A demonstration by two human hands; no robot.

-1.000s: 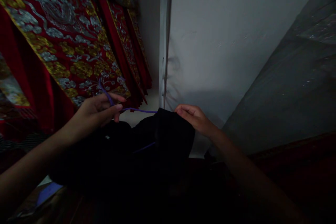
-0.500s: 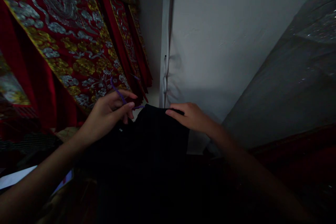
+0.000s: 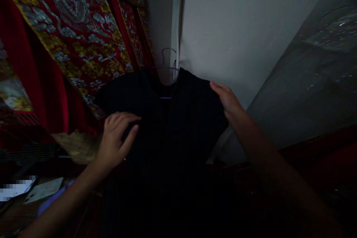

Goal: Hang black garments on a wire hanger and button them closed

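A dark, nearly black short-sleeved shirt (image 3: 192,119) is spread on a thin purple hanger (image 3: 164,67) in the middle of the head view. The hanger's hook sticks up beside a pale wall edge; I cannot tell whether it is hooked on anything. My right hand (image 3: 229,98) grips the shirt at its right shoulder, thumb in front and the other fingers hidden behind the cloth. In front of the shirt's left half is my left hand (image 3: 117,137), its thumb apart from the bent fingers and nothing between them. Whether it touches the cloth is unclear in the dim light.
Red hangings (image 3: 92,44) with gold and silver embroidery drape on the left. A pale wall (image 3: 223,26) stands behind, with shiny plastic sheeting (image 3: 315,67) to the right. Papers (image 3: 44,189) and a yellowish patterned bundle (image 3: 79,145) lie at lower left.
My left hand has let go of the purple hanger and moved down. The hanger is now inside the shirt, which is spread out and higher. My right hand has moved right and up to the shoulder.
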